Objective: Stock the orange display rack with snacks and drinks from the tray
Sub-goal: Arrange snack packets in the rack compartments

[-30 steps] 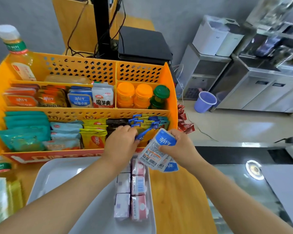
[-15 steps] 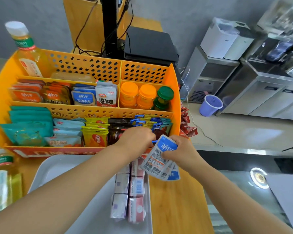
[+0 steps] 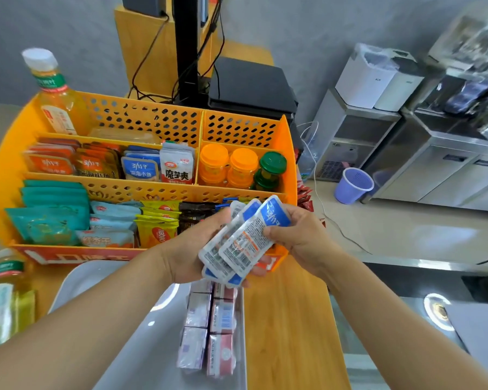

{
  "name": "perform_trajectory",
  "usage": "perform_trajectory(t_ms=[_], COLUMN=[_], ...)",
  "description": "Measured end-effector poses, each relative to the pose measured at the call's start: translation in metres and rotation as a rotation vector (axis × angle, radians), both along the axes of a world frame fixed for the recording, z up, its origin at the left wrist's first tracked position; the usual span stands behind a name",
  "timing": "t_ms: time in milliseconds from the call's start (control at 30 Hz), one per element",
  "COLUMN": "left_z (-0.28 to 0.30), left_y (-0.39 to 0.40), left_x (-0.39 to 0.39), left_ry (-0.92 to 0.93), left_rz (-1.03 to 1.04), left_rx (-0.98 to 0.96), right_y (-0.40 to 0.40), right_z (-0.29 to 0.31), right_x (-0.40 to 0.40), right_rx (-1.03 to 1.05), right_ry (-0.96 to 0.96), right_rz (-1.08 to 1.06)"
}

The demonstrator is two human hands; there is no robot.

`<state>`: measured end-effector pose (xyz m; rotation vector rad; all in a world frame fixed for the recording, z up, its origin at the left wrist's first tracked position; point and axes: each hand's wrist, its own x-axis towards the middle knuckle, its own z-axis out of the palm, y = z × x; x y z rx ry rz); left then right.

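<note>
While small cartons [image 3: 206, 330] lie on the grey tray [image 3: 102, 280] nearest us, we hold a fanned stack of blue-and-white snack packets [image 3: 243, 237] above its far end: left hand [image 3: 189, 249] cupped beneath, fingers curled around them, right hand [image 3: 296, 232] pinching the top edge. Beyond stands the orange display rack [image 3: 289, 164] on the counter [image 3: 288, 327].

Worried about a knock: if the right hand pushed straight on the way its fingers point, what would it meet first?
Probably the left hand; the right hand points leftward across the blue-and-white packets both hold. Depth unclear.
</note>
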<state>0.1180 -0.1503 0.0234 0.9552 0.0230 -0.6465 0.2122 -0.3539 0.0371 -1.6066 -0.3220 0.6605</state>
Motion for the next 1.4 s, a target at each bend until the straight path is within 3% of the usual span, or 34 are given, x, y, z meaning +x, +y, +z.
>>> perform_trajectory(t_ms=[133, 300, 567, 700, 900, 1000, 1133, 1267, 1400], left_z=[-0.001, -0.002, 0.001, 0.008, 0.014, 0.019, 0.016, 0.019, 0.018], left_y=[0.011, 0.018, 0.029, 0.042, 0.064, 0.078, 0.105, 0.124, 0.129], left_x=[-0.010, -0.019, -0.026, -0.034, -0.041, -0.045, -0.052, -0.057, -0.055], left_ry=[0.055, 0.026, 0.009, 0.007, 0.063, 0.161, 0.051, -0.052, -0.155], left_rz=[0.102, 0.281, 0.568, 0.654, 0.659, 0.672, 0.752, 0.723, 0.572], left_rx=[0.086, 0.228, 0.256, 0.218, 0.332, 0.184, 0.043, 0.244, 0.690], right_y=[0.005, 0.017, 0.055, 0.076, 0.106, 0.122, 0.129, 0.135, 0.146], right_z=[0.007, 0.010, 0.002, 0.001, 0.007, 0.010, 0.014, 0.011, 0.005], right_x=[0.001, 0.000, -0.024, -0.039, -0.056, -0.062, -0.052, -0.053, -0.062], right_rx=[-0.089, -0.097, 0.255, 0.242, 0.183, 0.159, 0.266, 0.102, 0.010], right_ry=[-0.122, -0.099, 0.301, 0.331, 0.291, 0.269, 0.427, 0.455, 0.438], right_rz=[0.107, 0.157, -0.010, -0.063, -0.019, -0.036, -0.274, -0.326, -0.210])
